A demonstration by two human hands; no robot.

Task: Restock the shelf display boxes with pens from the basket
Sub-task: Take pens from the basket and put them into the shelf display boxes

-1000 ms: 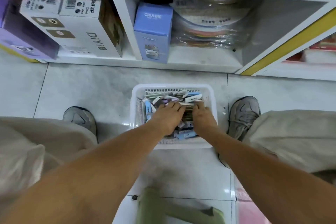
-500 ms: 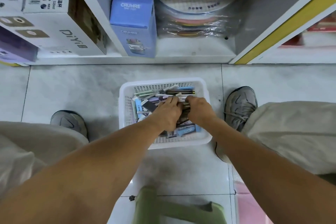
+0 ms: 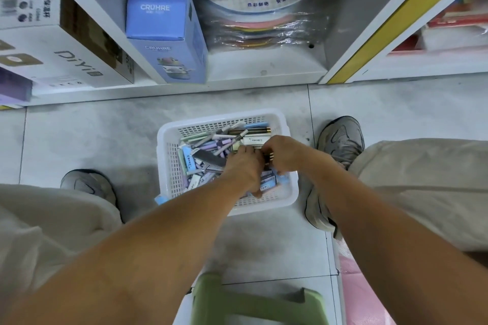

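Two hands low in the frame's centre, inside one white basket (image 3: 163, 166) on the floor: left hand (image 3: 244, 166) pressed flat into the pile, right hand (image 3: 281, 152) pinching dark gold-banded pens (image 3: 269, 158). Dozens of loose pens and small packs, too jumbled to count. One blue box (image 3: 165, 34) at upper centre. Likely slip: too many grabbed, some dropped, basket nudged sideways.

Even, soft indoor light; faint shadows on the floor (image 3: 105, 137). Wide-angle bending at edges. Shelf boxes (image 3: 31, 8) at upper left blurred.
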